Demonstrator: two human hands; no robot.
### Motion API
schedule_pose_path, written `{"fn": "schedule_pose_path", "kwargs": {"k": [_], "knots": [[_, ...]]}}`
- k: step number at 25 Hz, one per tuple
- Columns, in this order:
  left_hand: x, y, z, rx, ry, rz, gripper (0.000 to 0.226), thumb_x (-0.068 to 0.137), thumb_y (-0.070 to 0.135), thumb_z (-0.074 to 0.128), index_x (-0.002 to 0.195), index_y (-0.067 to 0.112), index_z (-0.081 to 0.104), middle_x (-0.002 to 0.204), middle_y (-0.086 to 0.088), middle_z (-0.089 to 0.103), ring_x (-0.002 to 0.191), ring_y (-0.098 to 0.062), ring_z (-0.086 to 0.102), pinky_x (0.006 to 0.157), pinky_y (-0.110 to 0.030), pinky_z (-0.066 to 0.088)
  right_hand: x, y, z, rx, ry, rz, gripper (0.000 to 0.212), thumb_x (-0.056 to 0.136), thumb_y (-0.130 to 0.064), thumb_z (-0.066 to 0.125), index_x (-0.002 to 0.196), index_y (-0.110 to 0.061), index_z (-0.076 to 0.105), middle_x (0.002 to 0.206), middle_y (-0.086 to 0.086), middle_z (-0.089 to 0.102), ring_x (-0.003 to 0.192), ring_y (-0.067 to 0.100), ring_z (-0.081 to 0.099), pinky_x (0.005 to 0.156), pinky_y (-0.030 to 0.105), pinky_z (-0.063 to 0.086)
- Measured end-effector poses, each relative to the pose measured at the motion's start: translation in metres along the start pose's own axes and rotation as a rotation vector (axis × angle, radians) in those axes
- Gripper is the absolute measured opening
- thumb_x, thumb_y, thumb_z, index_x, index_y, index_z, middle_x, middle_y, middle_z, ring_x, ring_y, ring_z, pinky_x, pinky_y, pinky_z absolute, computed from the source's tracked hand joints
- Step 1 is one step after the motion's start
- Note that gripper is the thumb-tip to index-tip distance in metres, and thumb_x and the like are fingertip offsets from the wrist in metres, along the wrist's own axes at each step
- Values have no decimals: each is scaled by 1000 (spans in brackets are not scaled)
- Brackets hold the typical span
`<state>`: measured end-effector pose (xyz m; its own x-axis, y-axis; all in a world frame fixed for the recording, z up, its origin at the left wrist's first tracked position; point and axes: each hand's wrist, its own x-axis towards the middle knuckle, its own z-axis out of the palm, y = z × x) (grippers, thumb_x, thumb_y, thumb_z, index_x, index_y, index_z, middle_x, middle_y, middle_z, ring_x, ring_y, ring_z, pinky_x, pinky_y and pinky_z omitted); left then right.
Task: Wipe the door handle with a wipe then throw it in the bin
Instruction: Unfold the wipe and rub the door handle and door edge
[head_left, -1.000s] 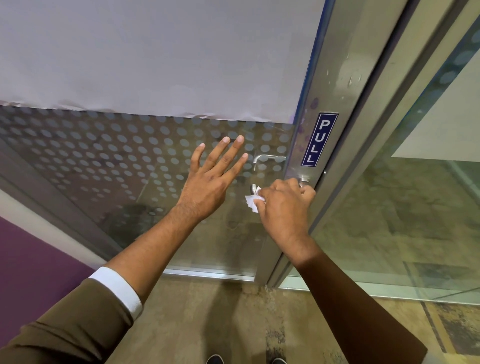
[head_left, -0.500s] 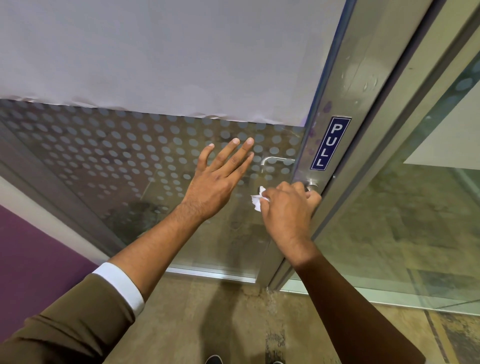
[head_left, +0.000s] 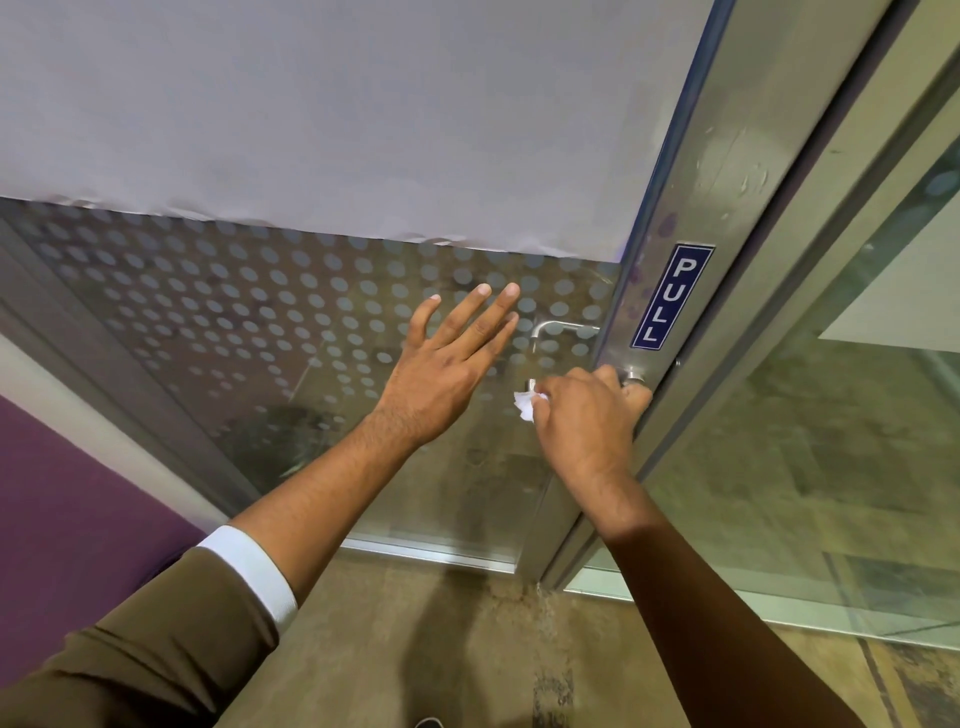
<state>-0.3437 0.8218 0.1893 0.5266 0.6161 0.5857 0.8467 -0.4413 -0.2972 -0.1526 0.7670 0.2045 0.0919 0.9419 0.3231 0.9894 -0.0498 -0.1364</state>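
My right hand (head_left: 584, 421) is closed around the metal door handle (head_left: 632, 375) with a crumpled white wipe (head_left: 525, 404) pressed against it; only the handle's base by the frame and its tip show. A corner of the wipe sticks out at the left of my fist. My left hand (head_left: 441, 371) is open, fingers spread, flat against the dotted glass of the door (head_left: 260, 322) just left of the handle. A second handle (head_left: 558, 328) on the far side shows through the glass. No bin is in view.
The door's aluminium frame (head_left: 727, 218) carries a blue PULL sign (head_left: 670, 296). A fixed glass panel (head_left: 805, 441) stands to the right. A purple wall (head_left: 62, 509) is at the left, and beige floor (head_left: 415, 639) lies below.
My right hand stays on the handle with the wipe, shifting slightly along it. My left hand stays flat on the glass. The camera view has drifted, so the door sits further right in frame.
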Motion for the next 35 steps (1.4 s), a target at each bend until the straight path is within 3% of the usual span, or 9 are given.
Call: {"fn": "schedule_pose_path", "kwargs": {"k": [7, 11, 13, 18, 21, 24, 27, 31, 35], "knots": [[1, 1, -1, -7, 0, 1, 83, 87, -12, 32, 166, 13, 38, 180, -3, 22, 165, -28, 22, 127, -61, 20, 36, -17, 2, 73, -94, 31, 17, 99, -34, 62, 94, -30, 78, 92, -5, 74, 107, 26, 56, 84, 47, 28], [1, 0, -1, -9, -11, 6, 86, 85, -13, 33, 167, 14, 35, 181, -3, 20, 166, -27, 18, 127, -62, 21, 6, -9, -1, -57, -17, -63, 9, 89, -32, 79, 81, -32, 75, 76, -10, 58, 92, 23, 56, 78, 44, 23], [0, -1, 0, -7, -15, 3, 87, 85, -13, 38, 168, 14, 35, 181, -3, 19, 166, -27, 18, 127, -63, 24, -11, 5, 0, -96, 56, -106, 8, 83, -33, 84, 81, -34, 76, 77, -11, 61, 87, 22, 55, 78, 42, 22], [0, 2, 4, 5, 8, -3, 89, 84, -15, 44, 167, 13, 35, 181, -3, 16, 166, -28, 18, 127, -62, 21, -9, 26, 1, -54, 49, -49, 11, 94, -33, 70, 88, -39, 77, 84, -15, 58, 96, 18, 50, 75, 38, 11], [0, 4, 5, 11, 22, -16, 87, 85, -16, 43, 167, 13, 37, 180, -3, 17, 165, -28, 19, 127, -63, 27, 3, 8, 5, -13, -16, -51, 12, 96, -30, 67, 89, -34, 76, 90, -13, 61, 101, 20, 50, 80, 43, 19], [0, 5, 4, 6, 30, -28, 88, 84, -17, 49, 166, 14, 40, 180, -3, 23, 165, -27, 20, 126, -63, 28, 12, -11, 3, -28, -25, -62, 10, 92, -27, 75, 83, -29, 73, 82, -8, 53, 97, 22, 51, 80, 44, 24], [0, 6, 4, 6, 39, -32, 88, 84, -17, 55, 165, 15, 42, 179, -3, 23, 165, -26, 22, 126, -62, 28, 6, -6, 3, -65, -13, -110, 8, 87, -29, 82, 87, -32, 74, 86, -9, 63, 99, 21, 52, 84, 46, 26], [1, 8, 6, 8, 21, -43, 91, 82, -15, 57, 166, 15, 40, 181, -3, 21, 166, -27, 20, 127, -62, 27, -18, 31, 10, -45, 88, -209, 24, 79, -26, 88, 98, -37, 78, 90, -13, 66, 104, 20, 55, 96, 50, 29], [0, 8, 9, -1, 1, -57, 94, 81, -15, 57, 168, 15, 35, 183, -3, 14, 168, -27, 13, 129, -62, 22, -24, 80, 18, -36, 227, -192, 32, 80, -24, 87, 106, -39, 77, 92, -15, 68, 114, 21, 54, 101, 51, 27]]}}
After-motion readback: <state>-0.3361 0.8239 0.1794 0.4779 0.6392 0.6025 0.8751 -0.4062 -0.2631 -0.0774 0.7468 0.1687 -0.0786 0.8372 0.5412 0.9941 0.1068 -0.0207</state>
